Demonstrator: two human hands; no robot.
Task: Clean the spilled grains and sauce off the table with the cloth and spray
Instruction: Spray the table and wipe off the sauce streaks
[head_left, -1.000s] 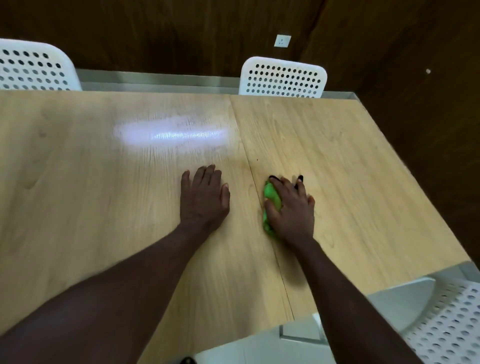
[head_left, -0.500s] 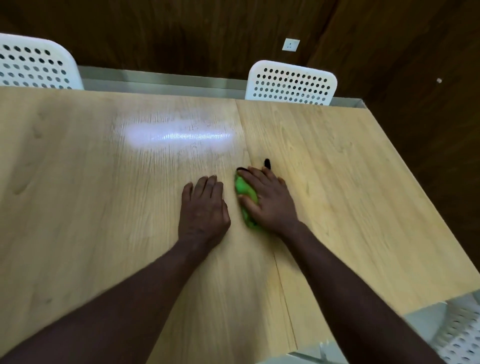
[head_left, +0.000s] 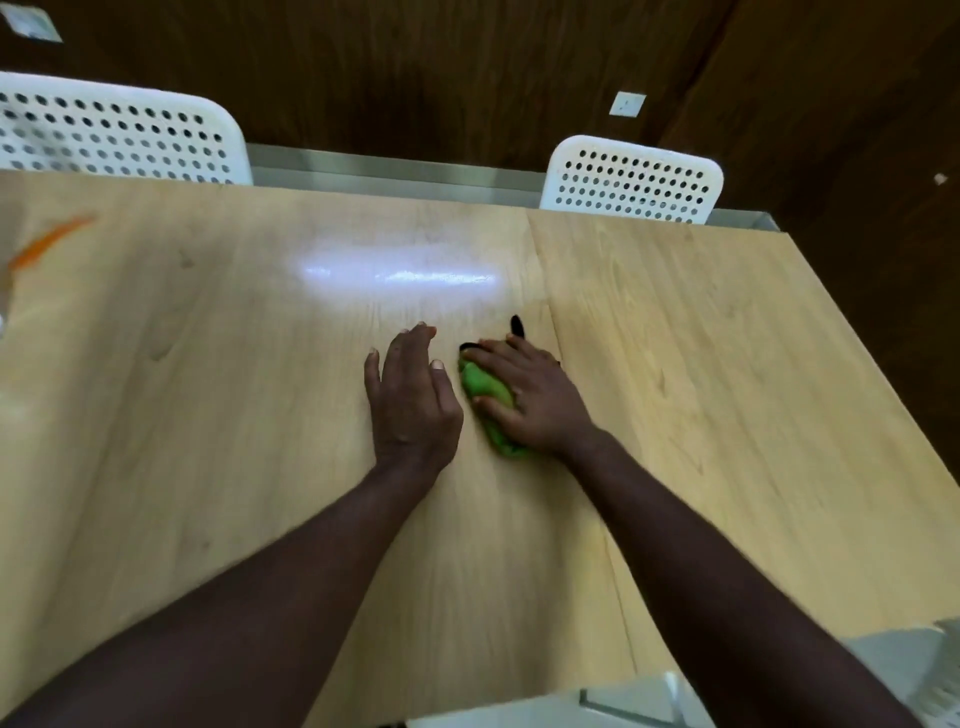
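My right hand (head_left: 530, 400) lies on a bunched green cloth (head_left: 485, 389) with black trim and grips it against the wooden table (head_left: 727, 395), just left of the seam between the two tabletops. My left hand (head_left: 410, 395) rests flat on the table right beside the cloth, fingers straight. An orange sauce streak (head_left: 49, 241), blurred, lies at the far left of the table. No grains or spray bottle can be made out.
Two white perforated chairs stand at the far edge, one at the back left (head_left: 114, 135) and one at the back right (head_left: 634, 179). A dark wooden wall is behind them. Part of another white chair (head_left: 935, 675) shows at the bottom right.
My right hand has slid the cloth leftwards across the seam until it is next to my left hand. The view has swung left, bringing the orange streak into sight.
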